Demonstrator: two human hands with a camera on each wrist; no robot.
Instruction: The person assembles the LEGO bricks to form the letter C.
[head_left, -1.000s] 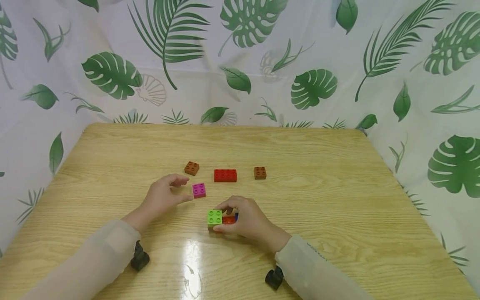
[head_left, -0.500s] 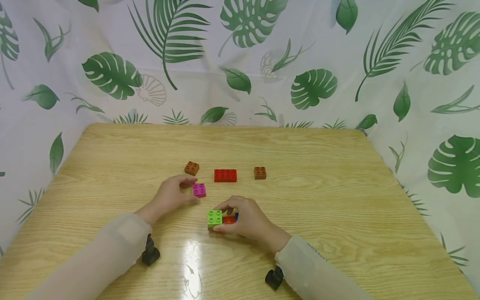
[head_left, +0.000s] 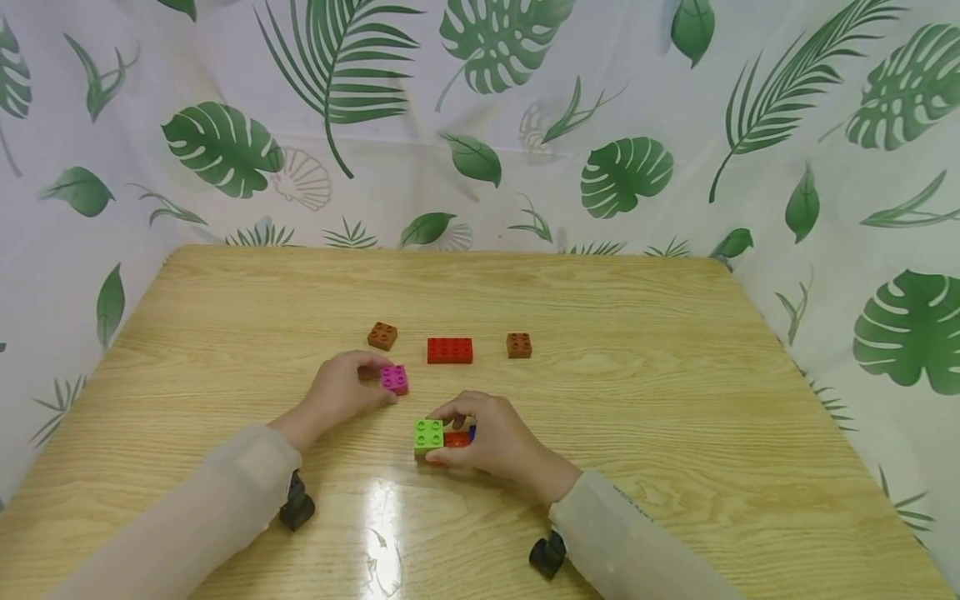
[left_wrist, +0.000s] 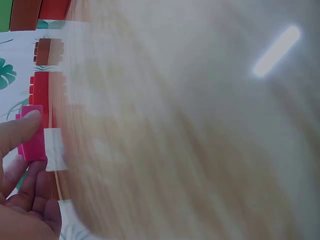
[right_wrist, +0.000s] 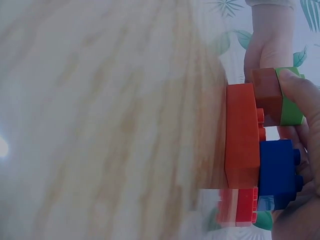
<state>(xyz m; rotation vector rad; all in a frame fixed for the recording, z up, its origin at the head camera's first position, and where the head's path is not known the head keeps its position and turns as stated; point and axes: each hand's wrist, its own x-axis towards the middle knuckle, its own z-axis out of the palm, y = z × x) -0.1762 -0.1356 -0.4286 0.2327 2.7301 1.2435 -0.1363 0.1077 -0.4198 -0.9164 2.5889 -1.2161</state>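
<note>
In the head view my left hand (head_left: 337, 387) pinches a pink toy building brick (head_left: 393, 379) between thumb and fingers, left of the table's middle. The left wrist view has the thumb lying across that pink brick (left_wrist: 34, 142). My right hand (head_left: 501, 437) holds a small brick stack closer to me. A long orange-red brick (right_wrist: 242, 140) forms its base. At its left end sit a brown brick (right_wrist: 267, 97) and, over that, a light green brick (head_left: 429, 435), with thumb and fingers at their sides. A blue brick (right_wrist: 277, 172) on the other end is mostly covered by this hand.
Beyond the hands, a long red brick (head_left: 450, 351) lies on the wooden table (head_left: 637, 333). One brown brick (head_left: 382, 336) is to its left, another brown brick (head_left: 519, 345) to its right. A leaf-patterned cloth (head_left: 390, 200) hangs behind the table.
My left hand has moved right to the pink brick and now grips it, with the brick shifted slightly left. My right hand keeps its hold on the stack in the same place.
</note>
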